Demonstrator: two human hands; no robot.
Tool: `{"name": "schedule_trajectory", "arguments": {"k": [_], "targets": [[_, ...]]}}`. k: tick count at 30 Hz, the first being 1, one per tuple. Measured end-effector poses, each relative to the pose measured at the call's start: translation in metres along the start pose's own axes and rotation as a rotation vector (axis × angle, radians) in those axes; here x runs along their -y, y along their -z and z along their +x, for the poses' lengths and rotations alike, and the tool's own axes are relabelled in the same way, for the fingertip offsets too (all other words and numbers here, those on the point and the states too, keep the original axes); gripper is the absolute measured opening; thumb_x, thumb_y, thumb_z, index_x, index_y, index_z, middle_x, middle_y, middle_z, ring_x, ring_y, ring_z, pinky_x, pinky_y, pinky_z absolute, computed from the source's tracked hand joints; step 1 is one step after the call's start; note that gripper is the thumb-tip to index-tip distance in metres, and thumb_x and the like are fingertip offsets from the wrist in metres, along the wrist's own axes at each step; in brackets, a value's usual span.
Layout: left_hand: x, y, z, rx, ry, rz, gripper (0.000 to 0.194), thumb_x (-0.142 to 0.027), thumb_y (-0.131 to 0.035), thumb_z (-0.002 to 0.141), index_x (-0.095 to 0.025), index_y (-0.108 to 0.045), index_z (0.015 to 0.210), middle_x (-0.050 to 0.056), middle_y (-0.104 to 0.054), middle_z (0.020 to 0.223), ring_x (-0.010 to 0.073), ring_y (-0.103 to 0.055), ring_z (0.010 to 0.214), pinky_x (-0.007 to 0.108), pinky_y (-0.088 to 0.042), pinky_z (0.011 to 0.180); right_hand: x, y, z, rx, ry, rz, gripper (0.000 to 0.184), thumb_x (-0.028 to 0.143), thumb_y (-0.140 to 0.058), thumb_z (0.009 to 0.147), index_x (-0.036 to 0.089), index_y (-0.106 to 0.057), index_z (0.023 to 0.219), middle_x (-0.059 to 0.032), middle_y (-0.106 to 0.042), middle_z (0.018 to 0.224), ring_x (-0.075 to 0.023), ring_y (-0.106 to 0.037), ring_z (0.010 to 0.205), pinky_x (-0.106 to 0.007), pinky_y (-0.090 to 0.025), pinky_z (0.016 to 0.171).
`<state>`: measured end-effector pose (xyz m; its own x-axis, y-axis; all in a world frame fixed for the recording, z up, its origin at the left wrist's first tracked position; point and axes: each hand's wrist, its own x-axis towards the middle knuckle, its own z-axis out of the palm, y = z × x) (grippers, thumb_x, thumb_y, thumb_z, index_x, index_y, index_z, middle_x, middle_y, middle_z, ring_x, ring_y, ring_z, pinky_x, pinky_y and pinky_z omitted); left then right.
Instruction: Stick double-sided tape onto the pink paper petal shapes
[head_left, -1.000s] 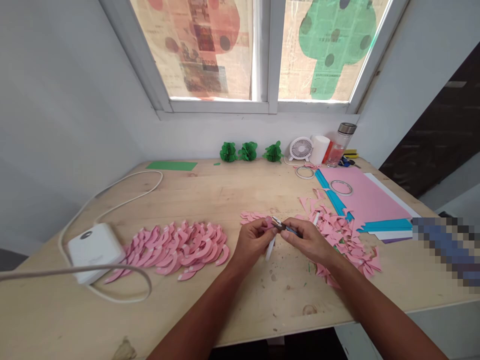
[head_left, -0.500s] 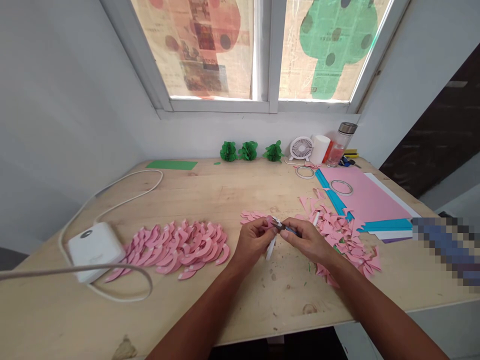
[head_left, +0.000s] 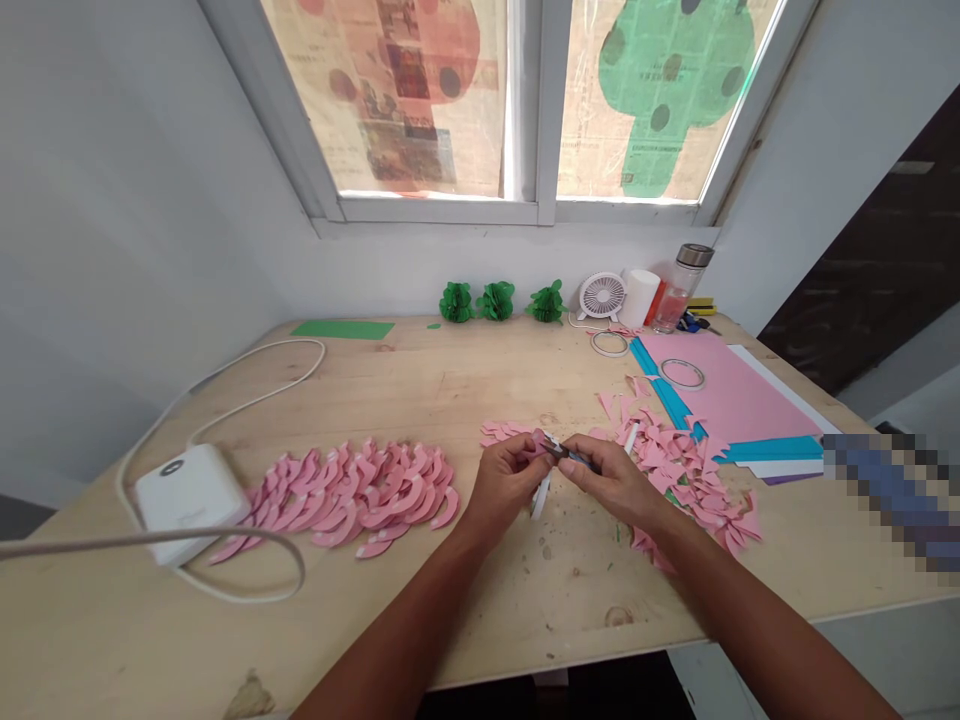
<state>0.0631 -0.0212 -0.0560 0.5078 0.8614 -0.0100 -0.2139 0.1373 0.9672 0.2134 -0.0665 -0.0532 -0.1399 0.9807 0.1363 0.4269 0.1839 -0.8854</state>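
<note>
My left hand (head_left: 511, 475) is closed in a pinch on a small pink paper piece (head_left: 538, 440). A white strip (head_left: 541, 497), which looks like tape, hangs below those fingertips. My right hand (head_left: 611, 475) is closed round scissors (head_left: 556, 449) with dark metal blades, whose tips meet the paper and strip at the left fingers; the handles are mostly hidden. Behind my left hand lies a small group of pink paper pieces (head_left: 499, 432). To the left, curved pink paper pieces with pale ends (head_left: 375, 495) overlap in rows. Pink paper scraps (head_left: 667, 455) are heaped beside my right hand.
A white power bank (head_left: 193, 495) with a looping cable (head_left: 217, 400) sits left. Green paper balls (head_left: 496, 301), a small fan (head_left: 602, 296) and a glass bottle (head_left: 681, 290) line the back. Pink sheets (head_left: 735, 385) with a tape roll (head_left: 682, 374) lie right.
Almost nothing differs. Both hands stay together at the same spot, and the hanging white strip has shifted very slightly.
</note>
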Motion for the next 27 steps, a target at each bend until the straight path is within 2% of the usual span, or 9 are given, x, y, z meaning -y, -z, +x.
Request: {"name": "schedule_trajectory", "arguments": {"k": [12, 27], "targets": [[0.0011, -0.0009, -0.0003, -0.008, 0.017, 0.004, 0.029, -0.037, -0.069, 0.063, -0.014, -0.052, 0.057, -0.007, -0.04, 0.042, 0.0028, -0.03, 0.035, 0.017, -0.022, 0.035, 0.0002, -0.0002, 0.0, 0.005, -0.009, 0.006, 0.033, 0.047, -0.043, 0.084, 0.016, -0.054, 0.081, 0.0044, -0.035, 0.06, -0.0088, -0.032, 0.054, -0.022, -0.024, 0.049], [0.0012, 0.0005, -0.0007, 0.034, 0.015, 0.03, 0.025, -0.035, -0.068, 0.065, -0.014, -0.056, 0.058, -0.007, -0.038, 0.042, 0.0034, -0.03, 0.037, 0.018, -0.023, 0.038, -0.0034, 0.0009, 0.0004, -0.039, 0.006, -0.051, 0.03, 0.044, -0.043, 0.084, 0.017, -0.051, 0.074, 0.0041, -0.036, 0.061, -0.0089, -0.033, 0.056, -0.022, -0.026, 0.052]]}}
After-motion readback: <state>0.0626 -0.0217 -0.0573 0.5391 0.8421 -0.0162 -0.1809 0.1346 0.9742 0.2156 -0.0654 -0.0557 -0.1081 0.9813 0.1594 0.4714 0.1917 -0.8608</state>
